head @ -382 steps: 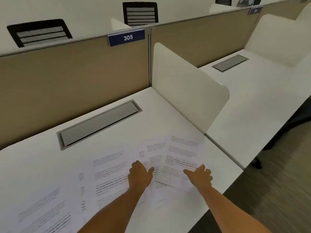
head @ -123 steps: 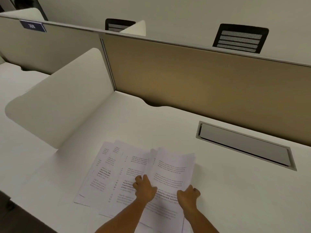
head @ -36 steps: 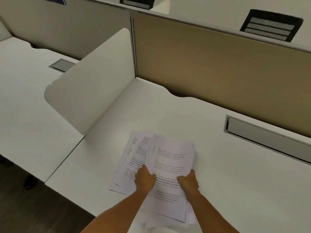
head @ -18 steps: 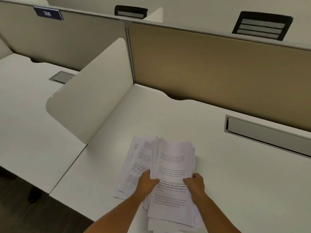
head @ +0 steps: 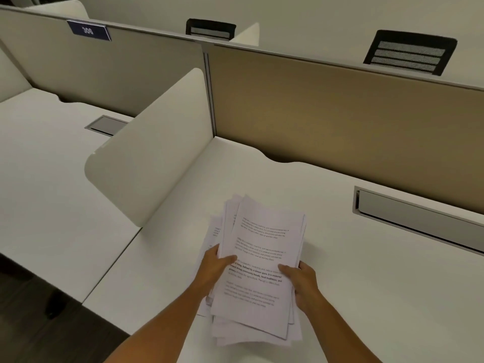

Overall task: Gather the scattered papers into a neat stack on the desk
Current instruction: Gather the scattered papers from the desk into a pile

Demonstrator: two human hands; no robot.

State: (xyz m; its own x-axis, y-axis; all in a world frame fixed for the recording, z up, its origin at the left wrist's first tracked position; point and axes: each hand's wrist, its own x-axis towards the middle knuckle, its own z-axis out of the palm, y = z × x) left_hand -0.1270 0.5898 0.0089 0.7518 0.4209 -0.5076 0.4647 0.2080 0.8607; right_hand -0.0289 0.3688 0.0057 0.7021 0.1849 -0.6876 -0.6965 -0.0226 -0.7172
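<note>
With both forearms reaching in from the near edge, I have the papers (head: 262, 258) gathered between my two hands near the front of the white counter (head: 366, 297). My left hand (head: 216, 268) clasps the left edge of the bundle, its thumb laid over the top sheet and its fingers tucked out of sight beneath. My right hand (head: 301, 279) clasps the right edge the same way, thumb lying on the printed page. So each grip is pinching the papers. The sheets are roughly aligned but fan out at the far left corner and at the near end. A cream divider (head: 157, 153) stands left of the papers, and a grey cable hatch (head: 419, 218) lies far right.
</note>
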